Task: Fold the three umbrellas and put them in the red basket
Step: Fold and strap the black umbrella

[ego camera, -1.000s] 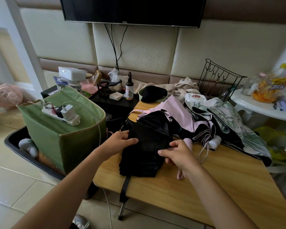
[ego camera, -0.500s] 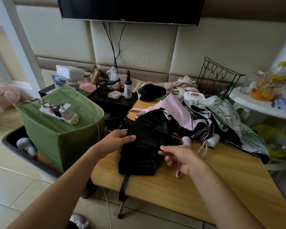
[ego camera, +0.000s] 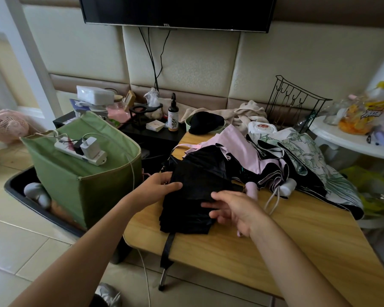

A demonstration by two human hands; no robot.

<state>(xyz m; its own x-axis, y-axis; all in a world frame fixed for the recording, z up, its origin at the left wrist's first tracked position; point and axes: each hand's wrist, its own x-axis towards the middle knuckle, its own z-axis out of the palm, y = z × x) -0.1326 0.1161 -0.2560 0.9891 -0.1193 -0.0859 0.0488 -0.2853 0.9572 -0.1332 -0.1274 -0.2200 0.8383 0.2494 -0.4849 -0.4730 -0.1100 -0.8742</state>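
Note:
A black umbrella (ego camera: 193, 191) lies collapsed on the wooden table (ego camera: 297, 247), its strap hanging over the front edge. My left hand (ego camera: 157, 185) grips its left side, thumb on top of the fabric. My right hand (ego camera: 233, 211) hovers over its right lower part, fingers spread and holding nothing. Behind lie a pink umbrella (ego camera: 244, 149) and a white umbrella with green leaf print (ego camera: 308, 158), both unfolded and tangled together. No red basket is in view.
A green fabric box (ego camera: 87, 180) with a power strip (ego camera: 80, 150) on top stands left of the table in a black tray (ego camera: 22, 196). Bottles and small items crowd a dark shelf behind. A wire rack (ego camera: 295, 103) and a white side table (ego camera: 350, 138) are at the right.
My right hand let go of the black umbrella's fabric and opened, sliding down and slightly right. My left hand kept its grip on the left side.

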